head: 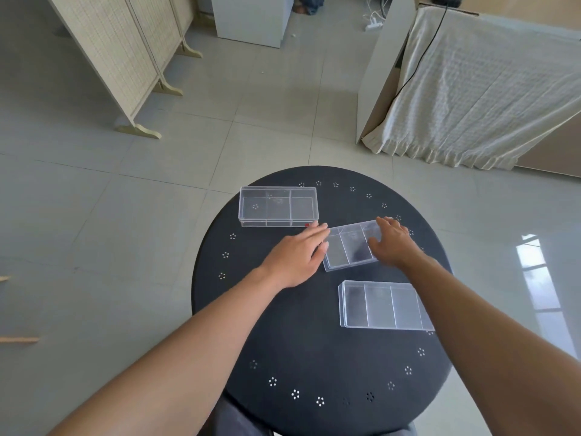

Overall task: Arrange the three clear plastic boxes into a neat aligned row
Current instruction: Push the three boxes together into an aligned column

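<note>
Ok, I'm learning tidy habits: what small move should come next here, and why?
Probably turn the middle clear plastic box, flanked by the left hand and right hand, square with the far box; it lies skewed on the round black table.

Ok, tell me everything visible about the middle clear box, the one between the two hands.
The middle box is a shallow clear plastic rectangle, split by thin dividers into about three compartments, seemingly empty. It lies flat on the black round table, rotated slightly out of line with the other two boxes and apart from both. The left hand touches its left end; the right hand rests over its far right corner. No lid can be made out.
</note>
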A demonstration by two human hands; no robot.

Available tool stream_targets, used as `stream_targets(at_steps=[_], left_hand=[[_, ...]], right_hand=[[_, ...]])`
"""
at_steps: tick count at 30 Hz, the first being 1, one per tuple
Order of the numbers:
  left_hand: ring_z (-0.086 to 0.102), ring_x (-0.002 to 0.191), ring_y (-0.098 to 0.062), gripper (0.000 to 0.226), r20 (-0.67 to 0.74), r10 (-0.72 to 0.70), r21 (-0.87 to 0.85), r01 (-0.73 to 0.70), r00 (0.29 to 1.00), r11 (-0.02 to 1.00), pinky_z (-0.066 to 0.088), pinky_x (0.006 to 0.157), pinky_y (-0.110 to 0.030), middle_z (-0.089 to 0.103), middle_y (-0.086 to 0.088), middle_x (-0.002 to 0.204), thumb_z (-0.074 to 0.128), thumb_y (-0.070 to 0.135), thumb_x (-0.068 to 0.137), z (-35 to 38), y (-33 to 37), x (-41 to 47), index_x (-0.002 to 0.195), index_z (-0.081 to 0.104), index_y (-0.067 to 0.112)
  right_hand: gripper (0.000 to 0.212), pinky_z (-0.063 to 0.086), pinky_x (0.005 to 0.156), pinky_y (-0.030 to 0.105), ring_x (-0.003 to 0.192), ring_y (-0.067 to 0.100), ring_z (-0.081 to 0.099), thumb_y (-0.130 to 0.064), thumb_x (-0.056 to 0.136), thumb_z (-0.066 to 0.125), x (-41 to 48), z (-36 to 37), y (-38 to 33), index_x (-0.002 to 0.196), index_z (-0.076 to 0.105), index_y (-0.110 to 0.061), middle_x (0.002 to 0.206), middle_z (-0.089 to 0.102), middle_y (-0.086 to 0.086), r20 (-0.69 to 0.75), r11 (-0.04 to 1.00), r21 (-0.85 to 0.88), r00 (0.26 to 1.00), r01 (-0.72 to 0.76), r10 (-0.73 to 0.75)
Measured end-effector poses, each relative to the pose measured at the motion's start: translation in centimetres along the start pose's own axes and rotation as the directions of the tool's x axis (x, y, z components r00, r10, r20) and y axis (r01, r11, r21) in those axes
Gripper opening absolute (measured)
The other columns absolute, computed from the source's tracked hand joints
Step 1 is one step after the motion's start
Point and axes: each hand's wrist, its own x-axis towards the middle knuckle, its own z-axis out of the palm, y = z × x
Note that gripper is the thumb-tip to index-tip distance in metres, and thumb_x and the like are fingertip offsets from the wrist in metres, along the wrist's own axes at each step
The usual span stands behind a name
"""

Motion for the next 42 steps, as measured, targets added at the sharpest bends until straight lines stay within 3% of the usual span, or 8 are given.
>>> stream_targets(at_steps=[5, 9, 18, 28, 42], left_hand=[[0.000, 0.169, -0.006, 0.064, 0.233, -0.059, 0.080, 0.041, 0.971, 0.996, 0.028, 0.133, -0.050, 0.002, 0.009, 0.184, 0.021, 0.045, 0.118, 2.0, 2.1, -0.1, 0.175, 0.013, 0.018], [-0.001, 0.170, -0.008, 0.067, 0.303, -0.142, 0.128, 0.108, 0.942, 0.986, 0.025, 0.133, -0.056, -0.008, 0.011, 0.184, 0.016, 0.050, 0.117, 2.3, 2.2, -0.9, 0.176, 0.006, 0.019], [0.003, 0.171, -0.012, 0.066, 0.219, -0.265, 0.267, 0.203, 0.939, 0.942, 0.038, 0.128, -0.054, -0.003, 0.004, 0.185, 0.018, 0.045, 0.118, 0.9, -0.4, -3.2, 0.175, 0.011, 0.013], [0.011, 0.171, -0.018, 0.066, 0.140, -0.370, 0.346, 0.305, 0.918, 0.888, 0.045, 0.123, -0.050, 0.001, 0.000, 0.185, 0.022, 0.043, 0.118, -1.0, -3.5, -6.8, 0.174, 0.015, 0.010], [0.009, 0.171, -0.019, 0.070, 0.070, -0.482, 0.374, 0.425, 0.873, 0.824, 0.048, 0.121, -0.049, -0.001, -0.001, 0.185, 0.031, 0.046, 0.117, -2.1, -6.1, -8.2, 0.174, 0.013, 0.010]], right_hand=[[0.070, 0.025, 0.126, 0.062, 0.160, 0.040, 0.020, -0.036, 0.104, 0.050, -1.3, 1.2, 1.3, 0.165, 0.026, -0.011, 0.178, 0.011, 0.008, 0.030, 0.999, -0.044, 0.999, 0.026, -0.025], [0.076, 0.025, 0.125, 0.063, 0.161, 0.040, 0.017, -0.042, 0.100, 0.044, -2.1, 1.7, 0.8, 0.167, 0.022, -0.013, 0.178, 0.009, 0.008, 0.054, 0.998, -0.057, 0.998, 0.033, -0.030], [0.063, 0.036, 0.118, 0.064, 0.156, 0.039, 0.022, -0.035, 0.106, 0.047, -5.5, 2.7, -3.0, 0.165, 0.028, -0.023, 0.175, 0.018, 0.003, 0.078, 0.982, -0.125, 0.988, 0.143, -0.134], [0.060, 0.043, 0.112, 0.061, 0.153, 0.036, 0.025, -0.035, 0.105, 0.043, -6.5, 5.3, -8.1, 0.162, 0.029, -0.022, 0.177, 0.012, -0.001, 0.128, 0.953, -0.174, 0.965, 0.247, -0.227], [0.068, 0.040, 0.112, 0.058, 0.155, 0.029, 0.018, -0.035, 0.103, 0.046, -7.0, 7.4, -12.2, 0.165, 0.020, -0.024, 0.179, -0.001, -0.008, 0.141, 0.944, -0.140, 0.950, 0.298, -0.279]])
